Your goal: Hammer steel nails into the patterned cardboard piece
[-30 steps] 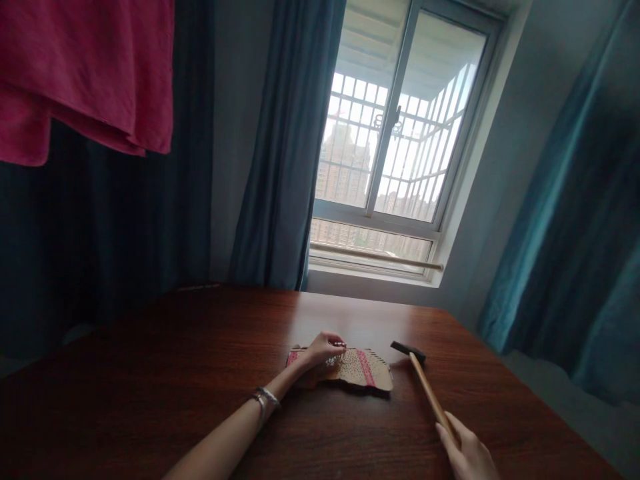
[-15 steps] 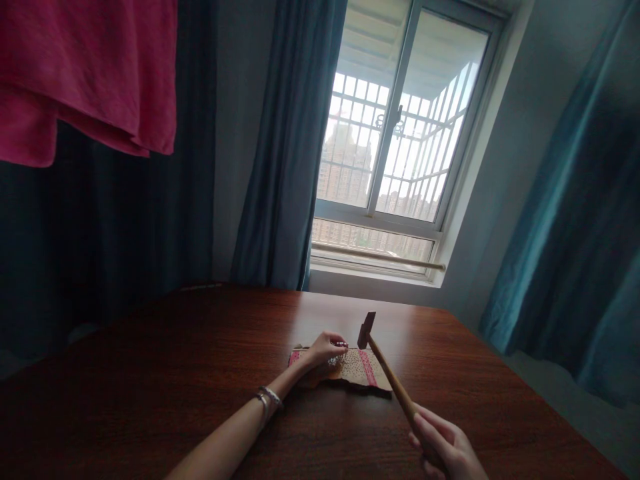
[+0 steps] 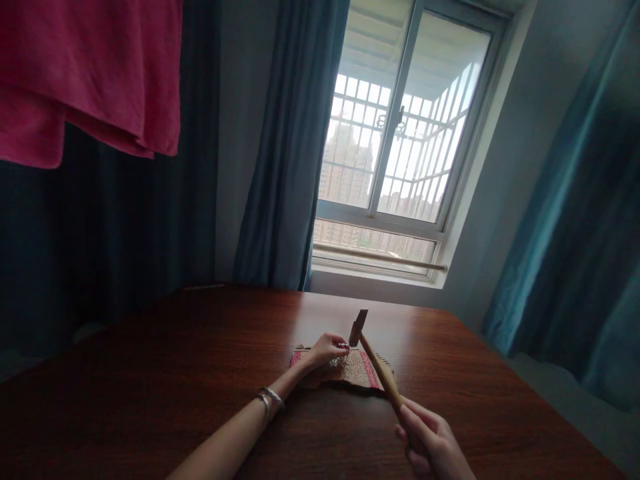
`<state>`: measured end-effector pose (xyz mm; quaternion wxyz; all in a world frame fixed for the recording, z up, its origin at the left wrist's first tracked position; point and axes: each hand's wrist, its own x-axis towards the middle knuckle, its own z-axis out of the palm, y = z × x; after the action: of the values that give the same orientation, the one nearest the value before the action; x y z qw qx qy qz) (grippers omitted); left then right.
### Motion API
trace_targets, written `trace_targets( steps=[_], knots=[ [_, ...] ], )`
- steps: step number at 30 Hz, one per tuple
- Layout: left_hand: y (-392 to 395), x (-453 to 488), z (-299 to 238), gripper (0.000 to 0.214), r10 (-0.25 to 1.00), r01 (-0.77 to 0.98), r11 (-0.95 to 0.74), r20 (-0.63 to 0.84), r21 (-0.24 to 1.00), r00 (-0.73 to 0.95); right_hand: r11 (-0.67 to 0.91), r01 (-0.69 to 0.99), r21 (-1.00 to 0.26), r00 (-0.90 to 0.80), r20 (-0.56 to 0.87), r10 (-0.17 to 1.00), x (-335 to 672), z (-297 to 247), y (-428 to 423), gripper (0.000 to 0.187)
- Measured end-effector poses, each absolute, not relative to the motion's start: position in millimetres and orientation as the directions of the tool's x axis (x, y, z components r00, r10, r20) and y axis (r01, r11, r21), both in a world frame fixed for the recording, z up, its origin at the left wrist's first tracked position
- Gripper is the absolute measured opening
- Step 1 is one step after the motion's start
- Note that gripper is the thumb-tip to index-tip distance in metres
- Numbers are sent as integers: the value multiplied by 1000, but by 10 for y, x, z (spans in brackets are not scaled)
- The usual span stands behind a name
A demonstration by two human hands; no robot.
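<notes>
My right hand (image 3: 434, 437) is wrapped round the wooden handle of a hammer (image 3: 380, 363). The dark hammer head is raised just right of my left fingertips, over the far edge of a piece of cardboard (image 3: 357, 371). That cardboard lies flat, tan with dark specks, pink bands and ragged edges. Over its left part, my left hand (image 3: 324, 349) is closed in a pinch; what its fingers hold is too small to make out. Small shiny bits (image 3: 336, 362) show on the cardboard beneath that hand. Bracelets (image 3: 270, 396) circle my left wrist.
A dark red-brown wooden table (image 3: 210, 360) carries the cardboard. Beyond it are a barred window (image 3: 395, 133) and blue curtains (image 3: 280, 167). A pink cloth (image 3: 100, 80) hangs at upper left.
The hammer and my right hand have shifted left, bringing the hammer head closer to my left fingertips. My left hand stays pinched over the cardboard.
</notes>
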<state>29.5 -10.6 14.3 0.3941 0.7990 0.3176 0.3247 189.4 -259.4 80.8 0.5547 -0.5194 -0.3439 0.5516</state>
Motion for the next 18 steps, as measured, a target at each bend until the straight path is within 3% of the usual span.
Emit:
trace_targets(
  steps=[18],
  knots=[
    [-129, 289, 173, 28, 779, 286, -479, 252, 830, 574, -114, -274, -955, 165, -163, 973, 1879, 736, -2563, 61]
  ],
)
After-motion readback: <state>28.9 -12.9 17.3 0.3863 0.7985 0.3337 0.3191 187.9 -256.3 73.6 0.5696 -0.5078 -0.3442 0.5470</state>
